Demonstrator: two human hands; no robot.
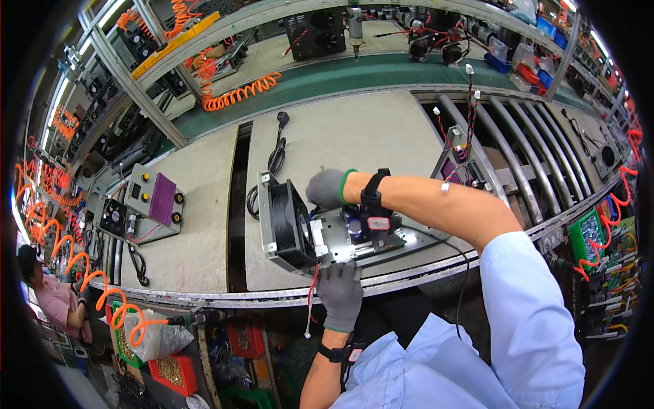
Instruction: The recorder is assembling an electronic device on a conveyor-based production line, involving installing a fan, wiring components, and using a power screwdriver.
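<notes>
A partly built electrical unit lies on the bench in front of me, with a metal chassis and a black cooling fan standing upright at its left end. Dark cylindrical parts show on the chassis under my right forearm. My left hand, in a grey glove, has its fingers curled on the chassis's near edge. Just beyond the fan, my gloved right hand is closed; its fingertips, and anything in them, are hidden. A red and white wire hangs over the bench edge beside my left hand.
A black power cord lies behind the fan. Another unit with a purple panel sits to the left; a similar one with upright wires stands right, beside metal rollers. Red bins and an orange coiled hose are lower left, near another person.
</notes>
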